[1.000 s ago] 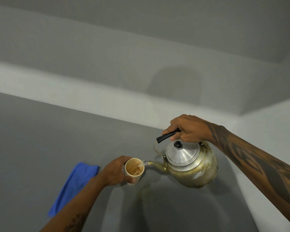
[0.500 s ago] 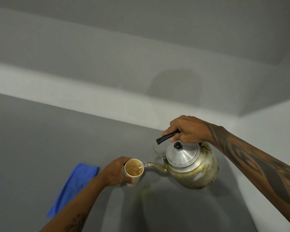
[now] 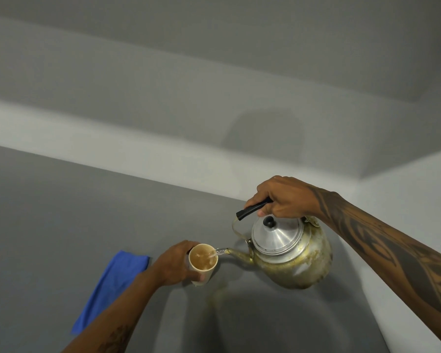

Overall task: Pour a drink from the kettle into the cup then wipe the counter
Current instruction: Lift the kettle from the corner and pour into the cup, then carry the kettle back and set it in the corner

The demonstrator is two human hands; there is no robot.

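Observation:
A worn brass kettle (image 3: 293,261) with a silver lid hangs tilted above the grey counter (image 3: 49,225), spout pointing left. My right hand (image 3: 283,200) grips its black handle. A thin stream runs from the spout into a cream cup (image 3: 203,263) that holds brown liquid close to the rim. My left hand (image 3: 175,263) wraps around the cup from the left and holds it on the counter. A folded blue cloth (image 3: 110,286) lies flat to the left of my left forearm.
A yellowish wet stain (image 3: 217,294) marks the counter just right of and below the cup. A pale ledge and grey wall (image 3: 214,98) run behind the counter, meeting a side wall at the right.
The drink in the cup has risen as the stream keeps flowing. The kettle and both hands have stayed almost in place.

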